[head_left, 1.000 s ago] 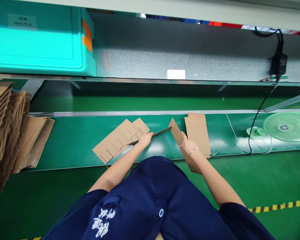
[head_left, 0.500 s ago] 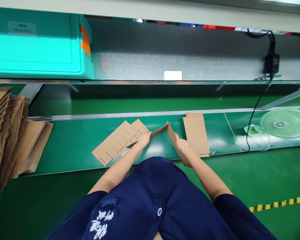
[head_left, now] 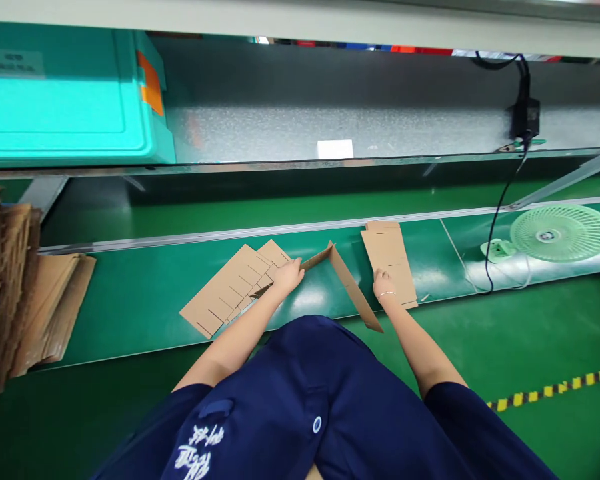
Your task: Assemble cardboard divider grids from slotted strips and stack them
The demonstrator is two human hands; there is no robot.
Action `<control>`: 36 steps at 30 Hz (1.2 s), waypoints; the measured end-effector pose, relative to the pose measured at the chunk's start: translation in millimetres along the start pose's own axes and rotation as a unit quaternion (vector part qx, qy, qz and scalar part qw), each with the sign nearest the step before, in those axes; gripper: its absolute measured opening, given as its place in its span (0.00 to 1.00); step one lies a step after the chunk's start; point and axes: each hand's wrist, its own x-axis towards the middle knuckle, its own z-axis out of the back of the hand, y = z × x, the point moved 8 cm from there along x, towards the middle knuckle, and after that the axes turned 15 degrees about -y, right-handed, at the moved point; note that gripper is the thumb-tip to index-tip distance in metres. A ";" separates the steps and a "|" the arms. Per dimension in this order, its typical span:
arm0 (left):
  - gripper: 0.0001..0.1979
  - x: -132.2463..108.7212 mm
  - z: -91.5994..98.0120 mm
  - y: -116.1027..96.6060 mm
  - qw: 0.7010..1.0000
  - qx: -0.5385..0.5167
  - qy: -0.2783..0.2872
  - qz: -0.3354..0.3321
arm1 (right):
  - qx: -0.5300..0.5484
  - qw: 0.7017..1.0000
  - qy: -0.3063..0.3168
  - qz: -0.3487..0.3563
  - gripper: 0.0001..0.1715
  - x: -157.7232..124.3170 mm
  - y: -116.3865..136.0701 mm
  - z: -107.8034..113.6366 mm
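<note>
My left hand [head_left: 289,275] is closed on one end of a slotted cardboard divider [head_left: 316,259], which stands on edge. A second cardboard strip [head_left: 354,288] meets it at a corner and slants toward me, its near end past the bench edge. Under and beside my left hand lie several overlapping slotted cardboard sheets [head_left: 225,290]. My right hand [head_left: 383,284] is at the left edge of a small pile of cardboard sheets [head_left: 396,257], fingers curled against the top sheet. The fingertips are partly hidden.
Stacked cardboard [head_left: 10,280] rises at the far left of the green bench [head_left: 130,293]. A green fan [head_left: 563,233] lies at the right, with a black cable [head_left: 500,207] hanging near it. Above, a metal shelf [head_left: 260,127] carries a teal bin [head_left: 65,100] and a small white box [head_left: 335,149].
My right hand has let go of the slanting strip and moved right to the cardboard pile. My left hand keeps its hold. The view has shifted slightly to the right.
</note>
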 end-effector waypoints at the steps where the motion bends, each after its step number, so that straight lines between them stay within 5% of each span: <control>1: 0.20 2.6 0.6 -3.7 1.000 -0.001 -0.005 -0.007 | 0.008 1.000 0.000 -0.015 0.30 -0.4 -8.3 7.9; 6: 0.16 11.1 -3.0 -15.9 1.000 0.002 0.001 -0.029 | 0.091 0.981 -0.051 -0.167 0.28 -4.1 -84.5 75.0; 9: 0.15 12.0 -5.1 -16.7 0.999 0.003 0.009 -0.040 | 0.213 0.954 -0.148 -0.151 0.26 -18.3 -105.7 120.0; 12: 0.14 13.4 -9.4 -12.9 0.999 0.004 0.040 -0.037 | 0.400 0.891 -0.188 -0.105 0.25 -40.8 -102.2 141.7; 16: 0.15 21.1 -9.5 -8.2 0.997 0.011 0.065 -0.031 | 0.506 0.833 -0.184 -0.124 0.24 -56.2 -103.7 132.2; 20: 0.15 26.4 -4.1 -5.4 0.998 0.008 0.063 -0.026 | 0.437 0.856 -0.189 -0.201 0.24 -42.5 -136.4 99.2; 26: 0.21 12.9 12.3 22.6 0.998 -0.063 0.014 0.012 | 0.343 0.880 -0.107 -0.310 0.31 -13.7 -169.4 45.7; 29: 0.24 -10.2 30.4 76.7 0.990 -0.111 -0.043 0.075 | 0.362 0.889 -0.128 -0.251 0.31 -11.3 -133.3 44.3; 32: 0.23 -50.8 42.2 155.1 0.972 -0.120 -0.115 0.165 | 0.417 0.904 -0.058 -0.075 0.28 -25.8 -42.0 37.0; 36: 0.23 -117.9 13.1 244.9 0.949 -0.070 -0.105 0.290 | 0.254 0.963 0.083 0.034 0.30 -60.2 52.5 9.1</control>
